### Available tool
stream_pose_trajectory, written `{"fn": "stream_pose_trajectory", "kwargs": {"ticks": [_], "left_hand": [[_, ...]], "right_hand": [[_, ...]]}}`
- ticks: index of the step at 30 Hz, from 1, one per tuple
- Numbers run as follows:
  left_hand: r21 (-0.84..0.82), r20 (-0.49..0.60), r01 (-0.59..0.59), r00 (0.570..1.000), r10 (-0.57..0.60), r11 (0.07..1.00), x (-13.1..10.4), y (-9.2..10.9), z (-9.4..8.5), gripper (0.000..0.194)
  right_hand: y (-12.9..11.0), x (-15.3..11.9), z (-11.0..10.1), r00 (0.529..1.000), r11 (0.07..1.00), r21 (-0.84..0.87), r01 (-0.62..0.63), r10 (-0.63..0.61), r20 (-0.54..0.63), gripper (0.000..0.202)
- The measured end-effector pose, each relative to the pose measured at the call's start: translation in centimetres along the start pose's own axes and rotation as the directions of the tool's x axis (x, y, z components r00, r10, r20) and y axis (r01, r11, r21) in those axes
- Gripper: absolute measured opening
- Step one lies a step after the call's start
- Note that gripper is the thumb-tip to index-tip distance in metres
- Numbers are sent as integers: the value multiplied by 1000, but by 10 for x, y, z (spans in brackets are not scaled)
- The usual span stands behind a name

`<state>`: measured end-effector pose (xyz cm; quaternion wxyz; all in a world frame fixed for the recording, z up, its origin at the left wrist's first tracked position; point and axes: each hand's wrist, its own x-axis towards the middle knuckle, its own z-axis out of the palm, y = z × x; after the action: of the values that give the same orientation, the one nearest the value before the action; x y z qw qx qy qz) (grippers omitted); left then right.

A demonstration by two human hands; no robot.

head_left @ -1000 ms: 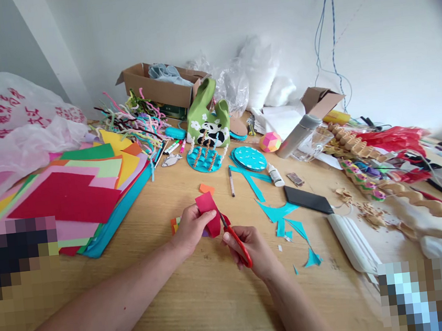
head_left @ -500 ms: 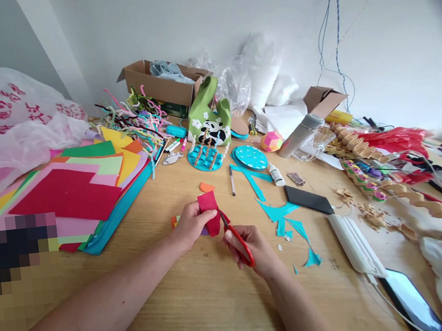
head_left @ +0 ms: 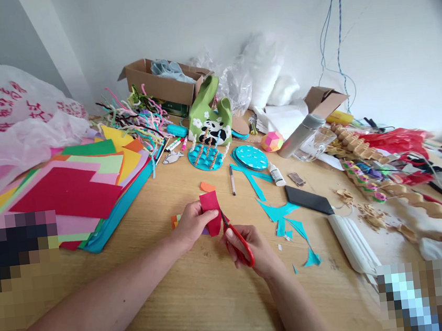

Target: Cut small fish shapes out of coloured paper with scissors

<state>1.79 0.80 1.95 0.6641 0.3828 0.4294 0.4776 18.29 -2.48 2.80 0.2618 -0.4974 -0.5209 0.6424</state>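
Note:
My left hand (head_left: 191, 224) pinches a small red rectangle of felt or paper (head_left: 209, 202) between thumb and fingers. In my right hand (head_left: 255, 248) is a pair of red-handled scissors (head_left: 245, 248), its dark blades against the right edge of the red piece. A sliver of red shows just past the blades. On the table beneath and behind my left hand lie small coloured pieces (head_left: 175, 222), partly hidden. Just beyond the red piece rests an orange scrap (head_left: 207, 186).
Stacked coloured sheets (head_left: 66, 192) lie at the left. Turquoise scraps (head_left: 277, 211), a pen (head_left: 232, 180), a glue bottle (head_left: 276, 174) and a black slab (head_left: 307, 199) lie to the right. A green panda bag (head_left: 210, 119) and a cardboard box (head_left: 161, 85) stand behind.
The red piece has shifted very slightly to the right, and less of the red sliver shows beyond the scissor blades. Both hands keep almost the same place and grip.

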Motion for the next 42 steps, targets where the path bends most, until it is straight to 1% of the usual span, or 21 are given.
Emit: {"fn": "stream_pose_trajectory", "kwargs": {"ticks": [7,13,17,25,29,35,42], "left_hand": [[12,35,10,999,-11,1000,0,-1,0,22],[25,25,-4,1000,3,1000,0,-3,-1,18],[11,37,3,999,-3,1000,0,-3,0,18],[0,28,20,999,-20,1000,-1,-2,1,17],[-12,12,19,1000,-19,1000,-1,0,2,15],[-3,-6,17,1000,-17,1000,-1,-2,2,19],[-5,-16,18,1000,-18,1000,-1,-2,2,21]], "right_hand": [[-1,0,1,1000,1000,16,13,-14,20,56],[-1,0,2,1000,1000,15,22,-22,19,55],[-1,0,2,1000,1000,6,24,-24,13,55],[1,1,1,1000,1000,-2,25,-25,5,53],[0,1,1,1000,1000,-20,24,-25,-18,55],[0,1,1,999,1000,-22,22,-23,-48,56],[1,1,1,998,999,-24,26,-27,-50,55]]}}
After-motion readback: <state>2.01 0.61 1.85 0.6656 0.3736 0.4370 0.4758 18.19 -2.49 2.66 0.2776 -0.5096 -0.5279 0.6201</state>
